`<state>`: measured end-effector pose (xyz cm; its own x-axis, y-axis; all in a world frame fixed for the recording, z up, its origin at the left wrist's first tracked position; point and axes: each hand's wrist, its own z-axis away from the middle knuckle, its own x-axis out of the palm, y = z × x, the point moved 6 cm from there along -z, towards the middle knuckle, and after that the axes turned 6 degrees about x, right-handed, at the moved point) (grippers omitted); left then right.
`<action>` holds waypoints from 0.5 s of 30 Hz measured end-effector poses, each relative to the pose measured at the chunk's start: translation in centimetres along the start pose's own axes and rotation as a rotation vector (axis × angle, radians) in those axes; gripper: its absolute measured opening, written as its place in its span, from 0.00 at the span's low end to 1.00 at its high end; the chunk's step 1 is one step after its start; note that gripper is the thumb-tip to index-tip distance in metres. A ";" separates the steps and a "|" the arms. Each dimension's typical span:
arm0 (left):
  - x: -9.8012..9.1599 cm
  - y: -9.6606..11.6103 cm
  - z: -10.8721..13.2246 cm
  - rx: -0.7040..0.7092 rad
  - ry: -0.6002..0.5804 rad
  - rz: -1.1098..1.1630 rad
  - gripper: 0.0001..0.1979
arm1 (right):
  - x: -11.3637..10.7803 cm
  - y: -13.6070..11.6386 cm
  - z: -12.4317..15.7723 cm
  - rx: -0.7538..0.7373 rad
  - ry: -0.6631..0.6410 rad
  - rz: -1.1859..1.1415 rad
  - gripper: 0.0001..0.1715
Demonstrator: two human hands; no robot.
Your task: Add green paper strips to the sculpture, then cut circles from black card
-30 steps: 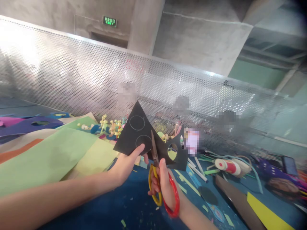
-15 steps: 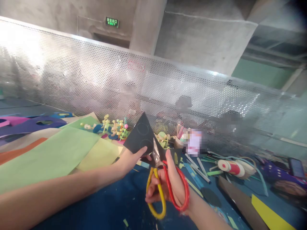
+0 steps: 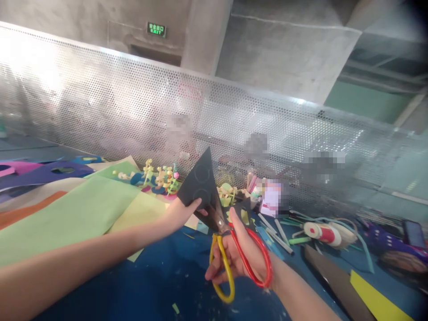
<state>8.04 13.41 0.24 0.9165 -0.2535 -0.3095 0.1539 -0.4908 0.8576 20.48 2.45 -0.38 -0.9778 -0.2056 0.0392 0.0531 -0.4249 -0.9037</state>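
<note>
My left hand (image 3: 187,209) pinches a black sheet (image 3: 197,176), thumb on its front face, near the middle of the view. Faint circles are drawn on the sheet. My right hand (image 3: 240,249) is closed around a pair of scissors (image 3: 229,272) with one yellow and one red handle. The blades lie at the sheet's right edge and are partly hidden by it. A darker flap of the same black material hangs to the right of the blades, beyond my right thumb.
Green and cream sheets (image 3: 87,218) spread at the left. Small paper figures (image 3: 160,176) stand by the perforated metal screen (image 3: 127,102). White sticks (image 3: 274,232), a red-and-white bottle (image 3: 323,234), a brown sheet (image 3: 337,281) and a phone (image 3: 414,234) lie at the right. Blurred people show behind the screen.
The black sheet has tilted and moved slightly up and right. The scissors and my right hand have shifted a little right, and the blades show less than before.
</note>
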 end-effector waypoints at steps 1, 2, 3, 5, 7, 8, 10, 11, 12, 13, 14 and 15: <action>0.0 0.2 -0.1 -0.012 -0.025 0.022 0.19 | -0.1 0.3 -0.1 0.045 -0.024 0.007 0.49; 0.1 0.4 -0.2 -0.019 -0.056 0.047 0.18 | -0.2 0.8 -0.2 0.106 -0.052 0.018 0.49; 0.1 0.6 -0.2 -0.022 -0.088 0.077 0.18 | -0.4 1.1 -0.3 0.157 -0.066 0.039 0.49; 0.3 1.1 -0.3 -0.010 -0.146 0.144 0.19 | -1.0 1.2 -0.4 0.177 -0.023 0.093 0.48; 0.4 1.2 -0.3 -0.006 -0.184 0.225 0.20 | -1.4 0.9 -0.6 0.131 0.049 0.124 0.47; 0.4 1.1 -0.4 -0.011 -0.193 0.267 0.21 | -1.5 0.7 -0.6 0.098 0.074 0.123 0.47; 0.5 0.8 -0.4 -0.024 -0.200 0.335 0.21 | -1.3 0.5 -0.7 0.053 0.083 0.108 0.46; 0.5 0.7 -0.4 -0.027 -0.199 0.356 0.21 | -1.2 0.5 -0.8 0.036 0.073 0.098 0.45; 0.5 0.7 -0.4 -0.025 -0.199 0.366 0.21 | -1.1 0.5 -1.0 0.023 0.063 0.087 0.45; 0.6 0.8 -0.4 -0.021 -0.201 0.369 0.21 | -1.1 0.7 -1.2 0.018 0.052 0.077 0.44; 0.6 1.0 -0.3 -0.020 -0.204 0.370 0.21 | -1.2 0.9 -1.4 0.013 0.044 0.065 0.44; 0.7 1.2 -0.2 -0.020 -0.211 0.368 0.21 | -1.3 1.1 -1.8 0.008 0.039 0.054 0.44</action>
<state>8.95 12.82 1.18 0.8164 -0.5748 -0.0567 -0.1605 -0.3200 0.9337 21.45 3.81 -2.16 -0.9808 -0.1935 -0.0260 0.1070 -0.4212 -0.9007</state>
